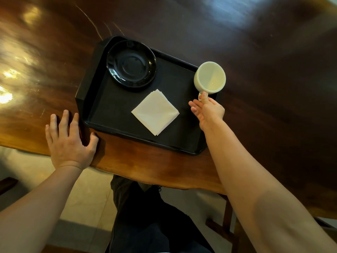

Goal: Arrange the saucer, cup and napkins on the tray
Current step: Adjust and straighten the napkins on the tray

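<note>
A black tray [102, 99] lies on the dark wooden table. A black saucer [131, 63] sits in the tray's far left corner. A stack of white folded napkins [155, 112] lies in the tray's middle, turned like a diamond. My right hand [207, 111] pinches the handle of a cream cup [209, 77], which hangs over the tray's far right edge with its mouth tipped toward me. My left hand [70, 141] rests flat on the table at the tray's near left corner, fingers spread, touching the rim.
The wooden table [255, 52] stretches wide beyond and to the right of the tray. Its near edge [145, 172] runs just below the tray. My legs and a tiled floor show beneath.
</note>
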Motion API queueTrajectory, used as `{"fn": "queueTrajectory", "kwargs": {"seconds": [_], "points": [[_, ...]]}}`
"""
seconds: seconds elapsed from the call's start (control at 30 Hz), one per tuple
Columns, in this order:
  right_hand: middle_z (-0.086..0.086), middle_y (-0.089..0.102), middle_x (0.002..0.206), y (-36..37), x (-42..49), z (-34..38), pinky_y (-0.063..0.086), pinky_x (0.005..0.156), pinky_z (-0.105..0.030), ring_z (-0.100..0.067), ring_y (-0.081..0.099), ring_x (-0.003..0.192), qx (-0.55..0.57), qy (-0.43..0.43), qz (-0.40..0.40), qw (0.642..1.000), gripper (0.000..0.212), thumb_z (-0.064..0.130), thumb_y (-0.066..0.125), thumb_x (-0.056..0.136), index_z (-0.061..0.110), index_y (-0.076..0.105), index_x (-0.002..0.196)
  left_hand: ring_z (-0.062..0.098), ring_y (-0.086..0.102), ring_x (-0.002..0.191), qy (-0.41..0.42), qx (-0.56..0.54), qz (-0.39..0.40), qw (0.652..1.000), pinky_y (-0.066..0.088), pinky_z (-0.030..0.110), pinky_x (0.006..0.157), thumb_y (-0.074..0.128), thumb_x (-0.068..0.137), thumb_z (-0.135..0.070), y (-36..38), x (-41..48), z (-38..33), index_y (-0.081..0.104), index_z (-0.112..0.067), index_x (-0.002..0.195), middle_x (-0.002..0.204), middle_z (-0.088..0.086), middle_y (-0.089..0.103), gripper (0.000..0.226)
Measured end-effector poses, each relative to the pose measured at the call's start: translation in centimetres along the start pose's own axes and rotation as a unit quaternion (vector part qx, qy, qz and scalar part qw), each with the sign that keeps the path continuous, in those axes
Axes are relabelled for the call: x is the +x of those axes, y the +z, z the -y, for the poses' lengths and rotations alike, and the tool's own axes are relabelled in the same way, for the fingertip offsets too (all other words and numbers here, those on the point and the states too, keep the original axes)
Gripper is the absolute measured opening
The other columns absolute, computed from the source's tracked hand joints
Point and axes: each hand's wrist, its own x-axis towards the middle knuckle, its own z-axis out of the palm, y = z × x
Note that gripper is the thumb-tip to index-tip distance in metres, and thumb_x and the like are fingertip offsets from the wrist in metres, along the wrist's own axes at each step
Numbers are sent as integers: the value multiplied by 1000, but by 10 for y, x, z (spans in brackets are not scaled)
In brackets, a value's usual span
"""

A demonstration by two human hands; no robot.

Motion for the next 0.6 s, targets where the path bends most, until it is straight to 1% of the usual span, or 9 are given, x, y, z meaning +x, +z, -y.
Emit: {"fn": "queueTrajectory", "kwargs": {"seconds": [0.13,0.2,0.27,0.3,0.37,0.43,0.53,0.6], "points": [[-14,74,110,-6,0,3,61,61,-27,-21,78,76,-15,14,37,999,38,33,69,93,7,66,122,35,14,157,1,-2,-4,1000,-12,33,123,39,95,-62,0,0,1,35,-17,157,168,11,27,76],[-16,72,116,-10,-3,6,63,65,-30,-24,78,82,-10,23,54,998,48,33,71,91,7,61,130,35,14,157,3,-4,-4,1000,-13,33,123,39,95,-62,0,0,1,36,-16,156,168,11,28,76],[-16,72,117,-16,-8,7,64,69,-32,-24,78,83,-18,19,65,998,55,34,71,91,10,55,137,35,14,157,2,-7,-4,1000,-13,33,123,39,95,-61,0,1,0,37,-16,156,168,12,28,77],[-15,72,115,-19,-12,7,64,69,-32,-23,78,82,-27,10,62,998,53,33,70,92,10,54,137,35,14,157,2,-7,-4,1000,-13,33,123,39,95,-61,-1,1,0,37,-16,156,168,12,28,77],[-12,74,106,-24,-21,3,63,65,-30,-21,78,78,-48,-16,45,998,43,30,66,96,9,57,133,35,14,157,1,-3,-1,1000,-13,33,123,40,94,-61,-1,0,-1,36,-16,156,167,12,28,77],[-9,75,98,-24,-33,-2,62,62,-27,-19,78,75,-79,-41,44,995,30,26,62,99,7,62,122,36,14,157,3,-2,4,1000,-14,33,123,40,94,-61,-2,1,0,36,-16,156,167,12,28,77],[-9,76,97,-3,-51,-11,61,62,-27,-19,77,74,-140,-49,98,984,17,26,59,101,11,67,105,36,14,157,2,2,15,1000,-15,33,123,39,94,-63,-3,2,1,36,-17,157,168,12,28,78],[-9,76,99,20,-60,-14,61,65,-28,-19,77,75,-180,-55,144,971,19,28,58,101,12,67,106,35,13,157,-4,10,21,1000,-15,34,123,38,95,-64,-4,2,-1,36,-18,157,168,11,28,78]]}}
